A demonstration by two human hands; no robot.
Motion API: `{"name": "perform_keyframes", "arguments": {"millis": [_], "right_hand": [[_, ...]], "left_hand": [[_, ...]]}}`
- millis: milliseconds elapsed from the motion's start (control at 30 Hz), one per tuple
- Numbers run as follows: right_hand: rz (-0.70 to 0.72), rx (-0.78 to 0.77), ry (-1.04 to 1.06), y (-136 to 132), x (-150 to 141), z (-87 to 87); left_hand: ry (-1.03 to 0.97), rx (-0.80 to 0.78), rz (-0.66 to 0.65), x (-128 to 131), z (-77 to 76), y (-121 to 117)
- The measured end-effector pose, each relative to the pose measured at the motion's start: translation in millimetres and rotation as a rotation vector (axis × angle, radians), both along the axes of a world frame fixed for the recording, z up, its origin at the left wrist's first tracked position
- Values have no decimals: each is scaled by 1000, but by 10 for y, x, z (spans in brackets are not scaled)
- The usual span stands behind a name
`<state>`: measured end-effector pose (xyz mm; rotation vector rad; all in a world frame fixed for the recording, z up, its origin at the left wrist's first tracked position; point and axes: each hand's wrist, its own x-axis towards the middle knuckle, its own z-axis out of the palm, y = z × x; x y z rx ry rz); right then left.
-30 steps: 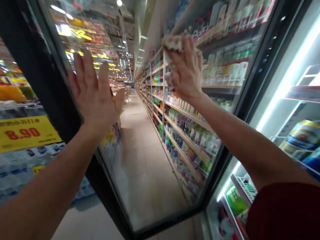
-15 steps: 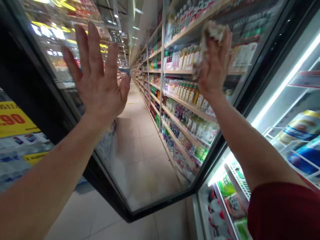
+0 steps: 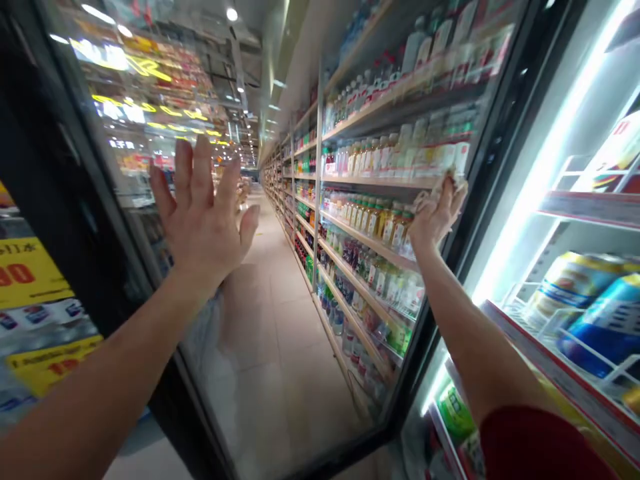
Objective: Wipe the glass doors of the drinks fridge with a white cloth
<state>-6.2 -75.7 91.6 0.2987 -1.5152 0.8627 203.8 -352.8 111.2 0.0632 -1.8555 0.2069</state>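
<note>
A glass cooler door with a black frame stands swung out in front of me. My left hand is at the left part of the pane, palm toward the glass and fingers spread, holding nothing. At the pane's right side, my right hand grips a crumpled pale cloth and presses it to the glass near the frame. Part of the cloth is hidden behind my fingers.
To my right is the lit cooler, with large cans behind a wire rack and a green package lower down. Yellow price signs stand at the left above stacked packs. Through the glass show bottle shelves and an aisle floor.
My right hand has moved down the glass with the cloth. The view has tilted upward, so my left hand sits lower in it, still spread.
</note>
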Motion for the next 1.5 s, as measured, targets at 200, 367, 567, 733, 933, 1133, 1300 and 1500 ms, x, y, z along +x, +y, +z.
{"name": "perform_keyframes", "arguments": {"millis": [200,367,567,733,933,1133,1300,1500], "right_hand": [[92,580,176,-167,251,-403],[-29,-43,-3,16,69,-398],[135,527,118,-373,425,-688],[2,18,-37,-40,98,-592],[122,352,9,-105,270,-819],[-4,-24,-43,25,143,-833],[119,360,28,-161,313,-1027],[7,-71,-90,-37,215,-1058]], "left_hand": [[110,-49,17,-36,-36,34],[130,-47,29,-33,0,37],[134,-6,23,7,-106,109],[72,8,26,39,-537,190],[80,-12,25,46,-649,173],[74,-29,49,53,-624,174],[86,-28,50,54,-630,195],[91,-21,22,52,-631,197]]}}
